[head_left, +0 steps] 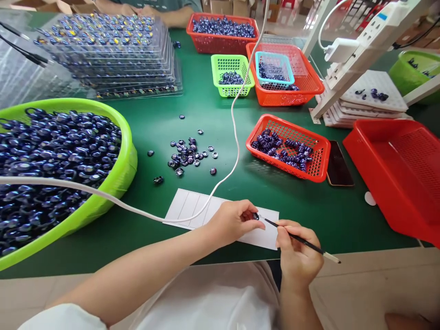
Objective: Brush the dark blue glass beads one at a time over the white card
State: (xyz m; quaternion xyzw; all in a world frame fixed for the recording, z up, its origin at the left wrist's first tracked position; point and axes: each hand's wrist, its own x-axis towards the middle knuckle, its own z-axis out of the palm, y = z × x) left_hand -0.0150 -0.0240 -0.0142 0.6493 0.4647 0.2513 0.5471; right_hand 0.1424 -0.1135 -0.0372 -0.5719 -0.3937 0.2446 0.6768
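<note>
My left hand (235,222) pinches a small dark shiny piece (255,216) between thumb and fingers, over a white ruled sheet of paper (187,206). In my right hand (299,252) is a thin black stick tool with a pale rear end (305,242), held like a pen. Its fine tip is at or very near the small piece; whether they touch I cannot tell. Beyond the paper lies a loose scatter of small dark blue shiny pieces (187,153) on the green table (199,105).
A large green basket (129,151) heaped with dark parts stands at left. Stacked clear trays (137,68) are behind it. A red basket (323,158), a phone (338,165) and a red bin (385,183) stand at right. A white cable (234,119) crosses the table. Another person's arms (172,18) rest opposite.
</note>
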